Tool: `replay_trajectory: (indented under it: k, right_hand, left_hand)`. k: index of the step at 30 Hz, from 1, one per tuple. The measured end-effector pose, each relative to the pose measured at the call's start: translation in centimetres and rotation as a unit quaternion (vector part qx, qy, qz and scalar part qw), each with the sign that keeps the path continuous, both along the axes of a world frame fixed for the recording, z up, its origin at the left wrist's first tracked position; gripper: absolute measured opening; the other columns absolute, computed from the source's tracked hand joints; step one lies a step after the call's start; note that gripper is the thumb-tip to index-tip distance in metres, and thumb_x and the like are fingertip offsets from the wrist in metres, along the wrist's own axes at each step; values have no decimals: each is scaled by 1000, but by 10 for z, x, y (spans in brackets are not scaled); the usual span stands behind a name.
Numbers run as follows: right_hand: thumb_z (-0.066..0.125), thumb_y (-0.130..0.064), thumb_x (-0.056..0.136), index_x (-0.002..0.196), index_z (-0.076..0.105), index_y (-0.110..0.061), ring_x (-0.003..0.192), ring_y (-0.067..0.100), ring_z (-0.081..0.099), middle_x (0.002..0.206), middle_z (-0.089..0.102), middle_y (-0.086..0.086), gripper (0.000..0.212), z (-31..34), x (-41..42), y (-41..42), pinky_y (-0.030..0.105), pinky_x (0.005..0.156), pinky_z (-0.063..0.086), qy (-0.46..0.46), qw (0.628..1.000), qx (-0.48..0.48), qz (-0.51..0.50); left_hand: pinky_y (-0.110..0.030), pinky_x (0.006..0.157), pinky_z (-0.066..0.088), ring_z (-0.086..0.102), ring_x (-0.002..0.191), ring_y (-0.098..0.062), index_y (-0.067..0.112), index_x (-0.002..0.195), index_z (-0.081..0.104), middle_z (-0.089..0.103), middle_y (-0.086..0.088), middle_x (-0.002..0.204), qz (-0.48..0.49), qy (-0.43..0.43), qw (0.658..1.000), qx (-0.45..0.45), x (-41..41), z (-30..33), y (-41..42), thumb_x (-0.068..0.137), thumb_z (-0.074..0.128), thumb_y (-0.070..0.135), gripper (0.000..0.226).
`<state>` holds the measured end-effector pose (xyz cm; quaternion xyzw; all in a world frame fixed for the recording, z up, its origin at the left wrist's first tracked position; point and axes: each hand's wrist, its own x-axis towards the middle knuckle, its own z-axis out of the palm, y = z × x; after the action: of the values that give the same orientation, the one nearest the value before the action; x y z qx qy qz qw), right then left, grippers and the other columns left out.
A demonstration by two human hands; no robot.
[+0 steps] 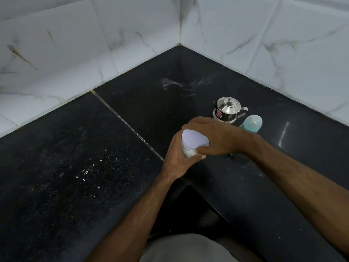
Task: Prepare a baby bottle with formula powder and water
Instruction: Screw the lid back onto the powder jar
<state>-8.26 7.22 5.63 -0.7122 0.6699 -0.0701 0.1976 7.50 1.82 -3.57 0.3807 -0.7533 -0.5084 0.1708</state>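
A small clear jar of white formula powder (187, 151) with a pale lilac lid (193, 139) is held just above the black counter's inner corner. My left hand (176, 159) wraps around the jar's body from below. My right hand (213, 137) is over the top, with fingers and thumb clasped on the lid's rim. Behind my right hand stands a baby bottle (252, 123) with a clear cap and a teal collar, partly hidden by my wrist. A small lidded steel jug (228, 109) stands just left of the bottle.
The black granite counter (85, 157) forms an L around the corner, against white marble-patterned wall tiles (132, 31). White powder smears (175, 84) lie on the counter towards the back corner. The counter's front edge runs just under my forearms.
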Motion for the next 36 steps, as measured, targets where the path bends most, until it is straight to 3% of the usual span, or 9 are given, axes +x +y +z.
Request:
replay_trajectory:
  k: [5, 9, 12, 17, 22, 25, 28, 34, 36]
  right_hand:
    - [57, -68, 80, 141, 39, -28, 116, 17, 49, 133, 47, -1, 76, -1, 6, 0, 39, 99, 45, 91, 993, -21, -66]
    - [62, -46, 88, 146, 34, -27, 131, 16, 39, 147, 37, -2, 67, -3, 5, 4, 33, 110, 35, -5, 999, -33, -28]
    - [66, -36, 87, 143, 40, -25, 130, 15, 39, 146, 40, -3, 63, -2, 4, 5, 30, 109, 34, -13, 1000, -12, -16]
    - [54, -65, 84, 142, 38, -27, 116, 16, 47, 133, 46, 0, 71, -1, 8, 5, 37, 97, 45, 100, 990, -53, -87]
    - [66, -44, 85, 146, 30, -31, 132, 15, 36, 149, 31, -3, 72, -8, 5, 6, 32, 108, 35, -2, 999, -23, -25]
    - [63, -47, 87, 145, 34, -29, 130, 17, 37, 146, 34, -2, 67, -10, 8, 5, 34, 106, 38, 29, 999, -21, -36]
    - [59, -62, 83, 146, 31, -26, 126, 18, 39, 141, 38, 1, 78, -11, 14, 5, 38, 104, 41, 77, 993, -55, -73]
    - [65, -30, 86, 150, 25, -26, 143, 19, 23, 156, 23, 1, 76, -11, 12, 4, 38, 116, 28, -33, 999, 16, -30]
    - [63, -41, 88, 148, 29, -25, 133, 18, 35, 148, 34, 0, 71, -11, 14, 3, 35, 108, 37, 19, 998, -19, -49]
  left_hand:
    - [17, 70, 15, 25, 122, 3, 16, 152, 20, 27, 15, 129, -26, -1, 999, 30, -4, -2, -1, 79, 81, 18, 95]
    - [14, 83, 18, 26, 124, 5, 18, 151, 22, 26, 18, 135, 1, -9, 1000, 12, -3, -3, 0, 77, 83, 19, 96]
    - [-7, 103, 34, 44, 129, -5, 20, 145, 34, 43, 10, 143, 10, 1, 1000, -15, -1, -2, -1, 71, 88, 27, 92]
    - [15, 76, 20, 32, 102, 25, 24, 146, 25, 29, 26, 122, 1, -1, 1000, 5, -2, 0, 1, 74, 85, 19, 94]
    - [11, 83, 26, 30, 114, 22, 30, 142, 30, 33, 24, 127, -1, -16, 1000, -1, -1, -4, -1, 77, 82, 11, 85]
    - [15, 80, 17, 26, 122, 5, 16, 151, 22, 35, 7, 143, -21, -38, 999, 26, -8, 2, 2, 83, 77, 12, 88]
    - [-4, 104, 23, 32, 136, -6, 18, 151, 23, 33, -1, 153, -13, -60, 998, 20, -12, 5, -4, 81, 79, 18, 90]
    - [-3, 105, 29, 37, 133, -7, 14, 148, 32, 40, 2, 147, 10, -43, 999, 1, -6, 12, 1, 78, 81, 15, 86]
    - [-23, 110, 39, 45, 131, -10, 20, 145, 36, 46, 0, 145, 17, -26, 999, -18, 4, 7, 3, 72, 85, 20, 88]
